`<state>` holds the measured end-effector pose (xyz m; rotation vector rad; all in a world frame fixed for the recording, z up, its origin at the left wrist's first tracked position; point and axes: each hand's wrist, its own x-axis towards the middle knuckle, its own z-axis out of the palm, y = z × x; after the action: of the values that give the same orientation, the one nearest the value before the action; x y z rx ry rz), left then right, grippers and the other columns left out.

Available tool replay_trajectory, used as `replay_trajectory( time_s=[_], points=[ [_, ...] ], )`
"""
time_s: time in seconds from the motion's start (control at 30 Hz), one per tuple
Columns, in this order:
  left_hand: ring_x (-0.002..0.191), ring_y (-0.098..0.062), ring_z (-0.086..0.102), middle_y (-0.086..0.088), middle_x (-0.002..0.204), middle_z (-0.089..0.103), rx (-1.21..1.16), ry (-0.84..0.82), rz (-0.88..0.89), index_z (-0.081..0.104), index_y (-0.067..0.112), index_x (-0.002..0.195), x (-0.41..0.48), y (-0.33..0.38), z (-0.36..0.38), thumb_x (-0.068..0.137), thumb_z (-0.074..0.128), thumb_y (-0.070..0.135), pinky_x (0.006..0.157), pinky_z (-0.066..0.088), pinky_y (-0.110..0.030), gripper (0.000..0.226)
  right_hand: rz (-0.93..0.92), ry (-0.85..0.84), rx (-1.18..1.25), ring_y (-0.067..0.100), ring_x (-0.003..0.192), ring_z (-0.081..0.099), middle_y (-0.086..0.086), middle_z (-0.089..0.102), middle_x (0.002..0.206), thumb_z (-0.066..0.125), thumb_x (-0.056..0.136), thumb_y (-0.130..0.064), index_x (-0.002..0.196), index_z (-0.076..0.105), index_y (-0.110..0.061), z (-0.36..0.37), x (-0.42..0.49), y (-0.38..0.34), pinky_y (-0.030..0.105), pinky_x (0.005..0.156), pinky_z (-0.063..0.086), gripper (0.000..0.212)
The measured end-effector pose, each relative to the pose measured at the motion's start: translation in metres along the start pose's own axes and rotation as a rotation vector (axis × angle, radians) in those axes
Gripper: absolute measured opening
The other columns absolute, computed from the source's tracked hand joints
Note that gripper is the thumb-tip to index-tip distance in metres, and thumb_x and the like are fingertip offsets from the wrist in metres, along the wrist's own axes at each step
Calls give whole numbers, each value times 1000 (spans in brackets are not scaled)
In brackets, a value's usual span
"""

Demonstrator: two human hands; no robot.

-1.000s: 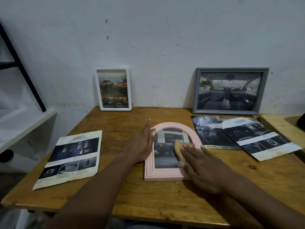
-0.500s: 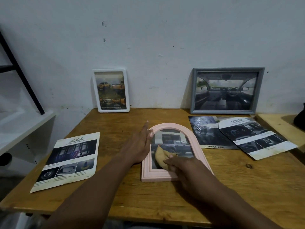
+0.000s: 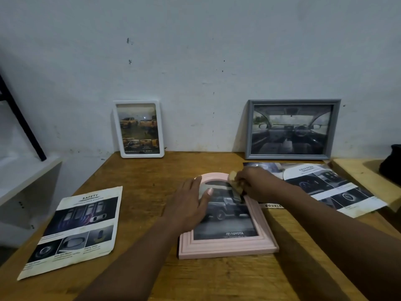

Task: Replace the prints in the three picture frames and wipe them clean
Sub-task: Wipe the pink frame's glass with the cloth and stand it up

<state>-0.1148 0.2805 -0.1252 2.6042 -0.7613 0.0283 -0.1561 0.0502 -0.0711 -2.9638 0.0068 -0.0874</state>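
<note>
Head view | left hand (image 3: 191, 203) flat, fingers straight, pinning pink arched frame (image 3: 227, 246) at centre | right hand (image 3: 253, 183) pinching tan cloth (image 3: 235, 181), wiping arch top

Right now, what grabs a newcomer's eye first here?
The pink arched frame lies flat on the table; the left hand presses on it while the right hand holds a tan cloth at its arched top. Behind, a white frame and a grey frame lean against the wall.
</note>
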Motion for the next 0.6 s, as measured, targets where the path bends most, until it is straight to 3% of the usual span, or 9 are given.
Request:
replay_trajectory(
  time_s=[0.07,0.13,0.23,0.33,0.47,0.6],
  points=[
    [153,-20,18,2,168,19,14,-61,21,14,27,162,-2,-1,-1,99,15,68,123,24,-47,76,-27,-28,30,21,109,53,5,57,124,51,97,-23,126,58,-20,9,4,2,31,85,45,30],
    [156,-17,-10,5,171,-4,58,-173,37,-2,32,163,-7,-3,-4,96,10,72,127,1,-44,79,-36,-34,-23,24,126,44,6,45,141,43,101,-34,142,44,-21,17,4,7,39,102,42,44],
    [149,-17,-32,5,166,-26,170,-281,59,-18,37,158,-19,-6,-7,86,2,79,124,-15,-43,86,-50,-129,-133,25,153,13,4,11,167,27,106,-43,160,13,-24,33,-2,10,46,123,18,59],
    [153,-15,-24,4,168,-20,146,-224,59,-16,35,159,-26,-5,-5,85,3,81,126,-9,-43,90,-42,-154,-124,19,155,-6,3,-4,169,23,108,-41,161,0,-21,37,-12,11,44,124,0,61],
    [156,-12,-11,7,170,-8,68,-168,43,-11,33,161,-31,-6,-1,92,11,78,127,-2,-45,85,39,-139,-34,20,155,2,8,6,169,24,108,-37,161,12,-14,31,-47,8,43,125,6,59],
    [157,-14,-6,6,171,-3,64,-148,46,-8,31,162,-30,-7,0,95,14,76,127,2,-47,84,85,-105,97,14,155,0,2,4,169,24,108,-38,161,14,-18,34,-125,-14,37,125,6,58]
  ],
)
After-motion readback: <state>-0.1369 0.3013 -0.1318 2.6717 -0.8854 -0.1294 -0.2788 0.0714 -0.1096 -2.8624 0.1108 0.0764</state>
